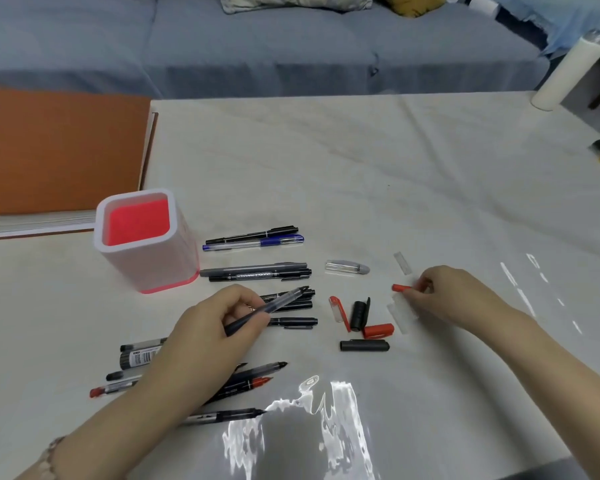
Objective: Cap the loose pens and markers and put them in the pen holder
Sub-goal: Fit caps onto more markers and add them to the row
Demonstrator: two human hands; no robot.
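In the head view the left hand [205, 327] grips an uncapped, smoky-clear pen [274, 304] with its black tip aimed toward 2 o'clock, the white, red-lined pen holder [160, 268] stands at its 10 o'clock, and at 3 o'clock the right hand [454, 296] pinches a small red cap [400, 288].

The left hand [208, 327] hides the middles of the pens [139, 356] beneath it. Fingers [417, 292] of the right hand [454, 296] cover most of a red piece [400, 288]; whether cap or pen cannot be told.
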